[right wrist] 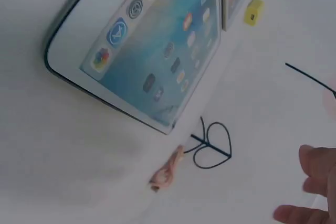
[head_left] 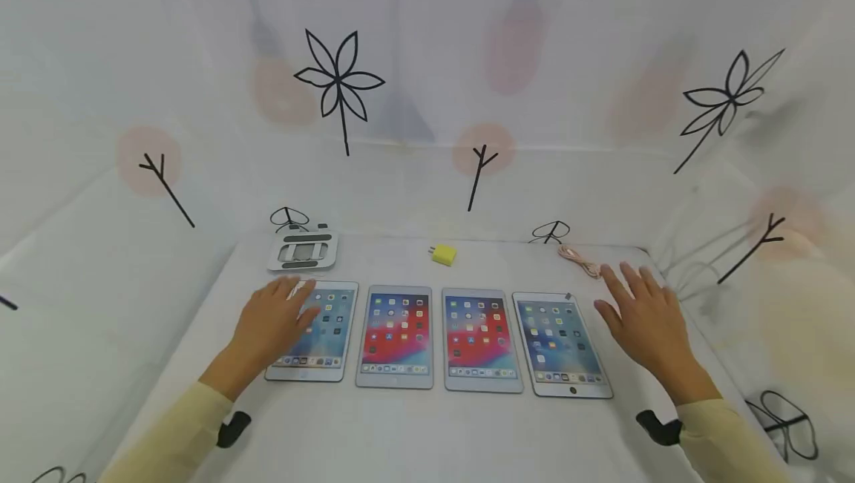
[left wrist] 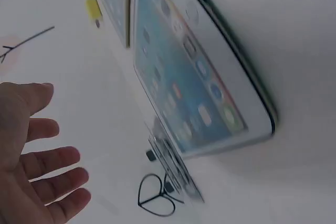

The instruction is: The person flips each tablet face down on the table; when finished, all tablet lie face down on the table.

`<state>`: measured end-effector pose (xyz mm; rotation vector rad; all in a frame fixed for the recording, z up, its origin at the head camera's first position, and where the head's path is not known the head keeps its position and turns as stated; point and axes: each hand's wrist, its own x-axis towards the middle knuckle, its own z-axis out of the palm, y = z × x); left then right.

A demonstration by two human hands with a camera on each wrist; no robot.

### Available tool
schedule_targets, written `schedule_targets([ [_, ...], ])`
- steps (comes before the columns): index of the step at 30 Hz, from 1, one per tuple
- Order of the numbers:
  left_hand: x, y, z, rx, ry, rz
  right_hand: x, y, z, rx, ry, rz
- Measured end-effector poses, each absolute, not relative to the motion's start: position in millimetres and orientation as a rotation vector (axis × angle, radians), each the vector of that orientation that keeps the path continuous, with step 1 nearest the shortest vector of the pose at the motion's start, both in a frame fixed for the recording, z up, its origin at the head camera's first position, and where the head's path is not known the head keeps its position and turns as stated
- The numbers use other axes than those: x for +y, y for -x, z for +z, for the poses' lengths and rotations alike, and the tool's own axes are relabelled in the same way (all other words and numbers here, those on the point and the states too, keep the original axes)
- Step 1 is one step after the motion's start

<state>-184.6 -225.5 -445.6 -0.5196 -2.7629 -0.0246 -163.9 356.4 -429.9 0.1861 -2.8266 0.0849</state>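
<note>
**White-bezelled rectangular tablets (head_left: 395,331): four in a row on the white table (head_left: 467,431), both my hands empty**

Row runs left to right, between the table's far and near edges. All face up, screens lit, icons showing.

- Tablet nearest the left edge (head_left: 337,331): blue screen.
- Two middle tablets (head_left: 482,334): red-and-blue screens, side by side with a narrow gap.
- Tablet nearest the right edge (head_left: 561,342): blue screen, small dark mark at its top.

Left hand (head_left: 272,322): fingers spread, holding nothing. Head view has it overlapping the leftmost tablet; left wrist view shows it apart from it.

Right hand (head_left: 646,320): fingers spread wide, holding nothing, between the rightmost tablet and the table's right edge. Head view puts its fingertips by the bundled pink cable (head_left: 580,261); right wrist view shows them apart.

Along the far edge: flat white frame with grey pads (head_left: 303,251) near the far left corner, yellow two-prong plug block (head_left: 444,254) around the middle, pink cable near the far right corner.

Pale yellow sleeves (head_left: 174,431) on both arms.
</note>
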Motion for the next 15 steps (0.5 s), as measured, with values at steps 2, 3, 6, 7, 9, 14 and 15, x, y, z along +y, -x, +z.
schedule_targets([
  [2, -210.4, 176.5, -450.1, -2.791, 0.539, -0.115, 358.9, 155.0, -435.2, -2.876, -0.135, 0.191],
  [3, -202.2, 172.4, -452.4, -2.805, 0.544, -0.158, 360.4, 150.5, -438.2, -2.914, -0.099, 0.252],
  [6, -176.1, 162.9, -458.6, -2.856, 0.553, -0.303, 365.7, 137.8, -446.8, -3.023, 0.013, 0.438],
  [7, -166.9, 160.5, -460.5, -2.877, 0.550, -0.354, 367.5, 134.5, -449.7, -3.044, 0.039, 0.492],
  [9, -148.2, 158.1, -463.3, -2.901, 0.558, -0.459, 370.4, 129.1, -456.4, -3.058, 0.080, 0.567],
  [14, -98.3, 158.4, -471.6, -2.943, 0.632, -0.717, 373.9, 123.9, -472.2, -3.064, 0.148, 0.720],
  [15, -87.8, 158.7, -474.4, -2.949, 0.654, -0.788, 374.3, 123.7, -474.4, -3.076, 0.166, 0.744],
])
